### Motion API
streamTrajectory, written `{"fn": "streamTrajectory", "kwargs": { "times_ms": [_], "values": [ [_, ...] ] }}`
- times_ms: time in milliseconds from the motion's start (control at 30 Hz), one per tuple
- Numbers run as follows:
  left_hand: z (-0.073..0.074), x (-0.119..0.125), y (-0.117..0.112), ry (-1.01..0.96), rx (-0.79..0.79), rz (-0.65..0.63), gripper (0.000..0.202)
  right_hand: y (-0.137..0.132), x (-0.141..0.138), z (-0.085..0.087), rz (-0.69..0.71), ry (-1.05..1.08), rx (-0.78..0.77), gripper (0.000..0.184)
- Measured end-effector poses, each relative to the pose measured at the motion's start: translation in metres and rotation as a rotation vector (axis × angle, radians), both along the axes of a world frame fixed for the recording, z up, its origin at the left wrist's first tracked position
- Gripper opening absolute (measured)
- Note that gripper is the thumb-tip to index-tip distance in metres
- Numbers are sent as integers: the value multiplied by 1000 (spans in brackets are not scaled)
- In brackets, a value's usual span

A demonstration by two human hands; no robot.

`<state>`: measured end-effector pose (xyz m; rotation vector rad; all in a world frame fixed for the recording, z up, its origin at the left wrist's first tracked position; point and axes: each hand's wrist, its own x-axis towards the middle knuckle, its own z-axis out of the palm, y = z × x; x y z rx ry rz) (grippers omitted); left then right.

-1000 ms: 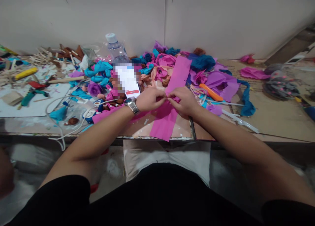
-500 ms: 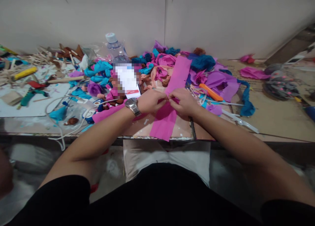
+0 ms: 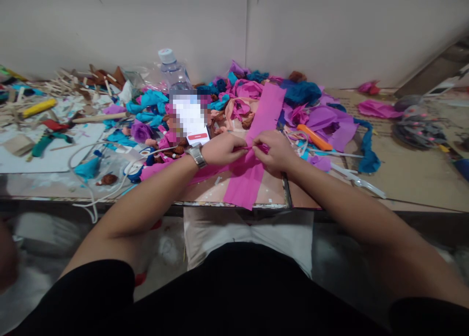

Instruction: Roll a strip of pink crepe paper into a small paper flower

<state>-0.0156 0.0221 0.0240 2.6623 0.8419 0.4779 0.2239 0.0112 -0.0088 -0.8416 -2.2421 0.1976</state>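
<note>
A long strip of pink crepe paper (image 3: 256, 145) lies across the table from the paper pile to the front edge. My left hand (image 3: 220, 150), with a metal watch on the wrist, and my right hand (image 3: 273, 153) meet over the middle of the strip. Both hands have their fingers closed, pinching a small piece of pink paper between them. What exactly sits between the fingertips is mostly hidden.
A heap of purple, blue and pink crepe paper (image 3: 278, 101) fills the back of the table (image 3: 410, 179). A water bottle (image 3: 172, 72), a phone (image 3: 190, 118), an orange cutter (image 3: 313, 136), a white cable (image 3: 98, 165) and wooden sticks (image 3: 66, 89) lie around.
My two hands have drawn slightly apart, and a thin stretch of pink paper now shows between the fingertips. The strip on the table has not shifted.
</note>
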Motion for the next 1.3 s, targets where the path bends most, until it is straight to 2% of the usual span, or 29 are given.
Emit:
{"fn": "streamTrajectory", "kwargs": {
  "times_ms": [300, 533, 767, 900, 1067, 1300],
  "values": [
    [4, -4, 4, 22, -227, -39, 39, -2, -1, 1, 63, -10, 63, 19],
    [4, -9, 13, -1, -434, -41, 27, 1, -1, -2, 116, 36, 134, 15],
    [13, -8, 9, -101, -546, -49, 24, -1, -1, 2, 179, 46, 184, 12],
    [11, -8, 10, -135, -542, -16, 38, -1, -1, 0, 156, 34, 166, 12],
    [3, -9, 15, -136, -505, -26, 31, -2, -1, 0, 89, 23, 172, 16],
    [-1, -9, 15, -125, -397, 37, 38, -4, -2, 2, 14, 5, 94, 14]
  ]
}}
